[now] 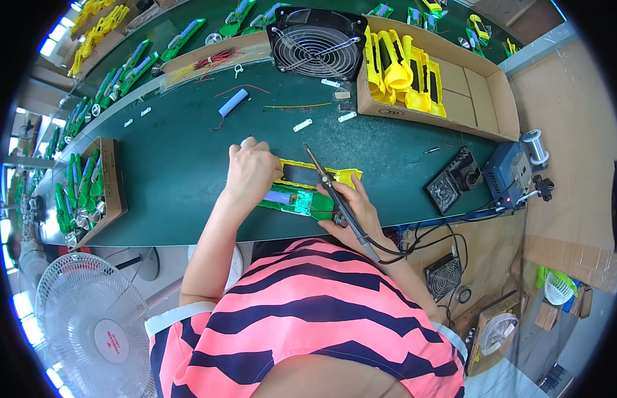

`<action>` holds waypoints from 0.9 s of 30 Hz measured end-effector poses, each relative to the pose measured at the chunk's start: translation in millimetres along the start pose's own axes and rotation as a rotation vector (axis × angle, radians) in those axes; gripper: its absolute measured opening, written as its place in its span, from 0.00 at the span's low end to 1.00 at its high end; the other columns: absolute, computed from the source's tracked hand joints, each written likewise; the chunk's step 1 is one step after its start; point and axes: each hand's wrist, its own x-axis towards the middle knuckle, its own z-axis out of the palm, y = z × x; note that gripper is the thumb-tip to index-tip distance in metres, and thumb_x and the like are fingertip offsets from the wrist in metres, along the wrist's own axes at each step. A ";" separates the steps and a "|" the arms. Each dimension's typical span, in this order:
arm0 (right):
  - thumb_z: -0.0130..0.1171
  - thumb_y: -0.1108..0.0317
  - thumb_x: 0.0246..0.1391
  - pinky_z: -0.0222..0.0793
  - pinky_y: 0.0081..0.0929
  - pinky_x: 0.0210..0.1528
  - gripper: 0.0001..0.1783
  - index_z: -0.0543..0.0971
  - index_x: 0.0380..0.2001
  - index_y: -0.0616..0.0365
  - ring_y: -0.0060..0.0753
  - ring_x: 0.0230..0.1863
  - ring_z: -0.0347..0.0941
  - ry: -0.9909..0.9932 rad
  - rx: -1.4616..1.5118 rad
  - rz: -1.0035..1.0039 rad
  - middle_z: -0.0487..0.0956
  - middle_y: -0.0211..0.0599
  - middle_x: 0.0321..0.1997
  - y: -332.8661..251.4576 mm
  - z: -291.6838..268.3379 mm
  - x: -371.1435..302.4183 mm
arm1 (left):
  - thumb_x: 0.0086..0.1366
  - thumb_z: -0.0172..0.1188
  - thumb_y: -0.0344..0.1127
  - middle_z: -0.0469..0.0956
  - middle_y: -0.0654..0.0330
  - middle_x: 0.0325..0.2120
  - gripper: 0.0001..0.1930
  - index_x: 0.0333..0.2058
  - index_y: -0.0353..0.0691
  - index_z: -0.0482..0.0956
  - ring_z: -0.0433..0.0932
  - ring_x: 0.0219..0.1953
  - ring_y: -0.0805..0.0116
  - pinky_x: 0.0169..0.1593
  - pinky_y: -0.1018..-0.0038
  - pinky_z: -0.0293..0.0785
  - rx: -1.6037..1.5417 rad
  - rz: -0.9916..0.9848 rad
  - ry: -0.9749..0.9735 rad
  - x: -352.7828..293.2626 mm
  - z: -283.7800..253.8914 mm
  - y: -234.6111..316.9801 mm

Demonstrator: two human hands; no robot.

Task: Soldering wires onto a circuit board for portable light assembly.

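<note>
A yellow plastic housing half (pixel 302 174) and a green one (pixel 319 207) lie side by side near the table's front edge. Inside the green half are a blue cylindrical battery (pixel 277 197), a pale green-and-white patterned piece and thin wires. My left hand (pixel 250 166) is closed at the left end of both halves; whatever its fingers pinch is hidden. My right hand (pixel 361 209) grips a soldering iron (pixel 345 209), its tip pointing up and away over the yellow half. The right fingers also rest at the right end of the halves.
A cardboard box of yellow housings (pixel 447 79) and a black fan (pixel 316 50) stand at the back. A blue soldering station (pixel 507 174) with a solder spool (pixel 535 147) is at right. Green assemblies fill a box (pixel 113 179) at left. A loose battery (pixel 233 103) lies mid-table.
</note>
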 end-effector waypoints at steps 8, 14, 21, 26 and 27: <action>0.63 0.68 0.33 0.42 0.44 0.63 0.32 0.65 0.47 0.55 0.42 0.44 0.68 -0.011 -0.031 -0.038 0.72 0.33 0.45 6.1 -12.9 13.0 | 0.46 0.58 0.29 0.70 0.63 0.25 0.07 0.28 0.41 0.78 0.67 0.32 0.65 0.34 0.70 0.61 -0.382 0.248 0.160 -33.3 -2.0 31.9; 0.63 0.71 0.34 0.40 0.47 0.62 0.32 0.61 0.46 0.56 0.39 0.46 0.70 -0.013 -0.050 -0.094 0.72 0.32 0.47 11.1 -18.8 20.1 | 0.42 0.62 0.24 0.72 0.63 0.17 0.07 0.24 0.38 0.76 0.70 0.23 0.66 0.28 0.74 0.64 -0.665 0.018 0.554 -35.5 42.2 49.8; 0.57 0.69 0.43 0.42 0.46 0.61 0.09 0.75 0.30 0.59 0.30 0.33 0.75 0.229 0.018 -0.027 0.78 0.33 0.29 -1.9 -19.0 -23.6 | 0.43 0.60 0.23 0.69 0.60 0.29 0.06 0.23 0.37 0.75 0.68 0.29 0.62 0.33 0.71 0.67 -0.556 0.116 0.419 -38.5 33.5 40.8; 0.54 0.75 0.45 0.41 0.48 0.60 0.08 0.73 0.33 0.61 0.27 0.28 0.76 0.509 0.224 -0.086 0.79 0.34 0.27 7.9 0.1 -48.9 | 0.43 0.59 0.21 0.71 0.58 0.31 0.06 0.23 0.34 0.73 0.70 0.33 0.62 0.35 0.72 0.68 -0.552 0.119 0.365 -41.1 28.3 39.7; 0.53 0.77 0.46 0.53 0.43 0.57 0.11 0.70 0.36 0.63 0.26 0.26 0.76 0.585 0.416 0.015 0.78 0.37 0.24 11.2 11.9 -53.0 | 0.42 0.59 0.21 0.71 0.58 0.31 0.06 0.23 0.35 0.73 0.71 0.33 0.62 0.35 0.72 0.68 -0.573 0.105 0.363 -40.5 29.8 39.3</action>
